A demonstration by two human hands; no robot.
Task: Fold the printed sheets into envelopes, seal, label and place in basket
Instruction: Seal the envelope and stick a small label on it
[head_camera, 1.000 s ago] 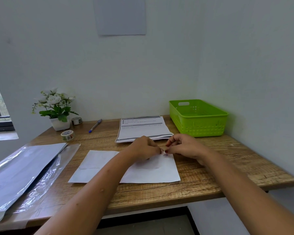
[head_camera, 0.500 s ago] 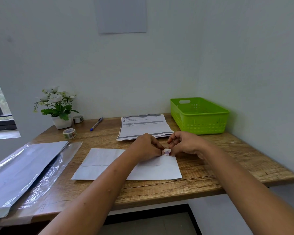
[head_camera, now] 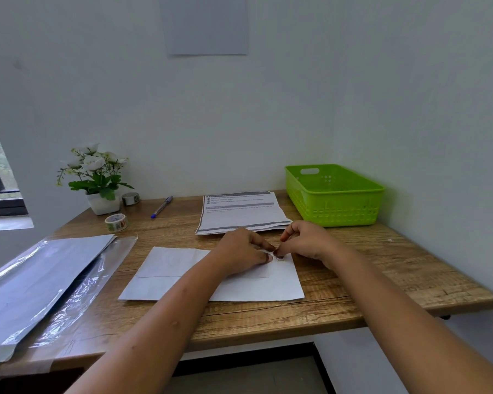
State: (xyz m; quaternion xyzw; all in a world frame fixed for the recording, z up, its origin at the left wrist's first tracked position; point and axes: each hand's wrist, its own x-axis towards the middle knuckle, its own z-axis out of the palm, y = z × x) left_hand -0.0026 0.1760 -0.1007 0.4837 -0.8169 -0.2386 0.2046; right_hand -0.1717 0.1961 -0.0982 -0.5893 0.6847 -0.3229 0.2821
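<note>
A white envelope [head_camera: 165, 274] lies flat on the wooden desk in front of me. My left hand [head_camera: 241, 251] and my right hand [head_camera: 305, 241] meet over its upper right part, fingertips pinched together on a small sticker [head_camera: 276, 255] that is mostly hidden by the fingers. Whether the sticker touches the envelope I cannot tell. A stack of printed sheets [head_camera: 242, 214] lies just behind the hands. The green plastic basket [head_camera: 339, 211] stands at the back right, with nothing visible in it.
A pen [head_camera: 162, 207] and two tape rolls [head_camera: 116, 222] lie at the back left beside a potted white flower [head_camera: 96, 177]. A plastic-wrapped pack of envelopes [head_camera: 40, 277] covers the desk's left side. Walls close the back and right.
Both hands have stayed pinched together over the envelope's upper right. The sticker showed between the fingertips half a second ago and is now more covered. The camera has tilted slightly.
</note>
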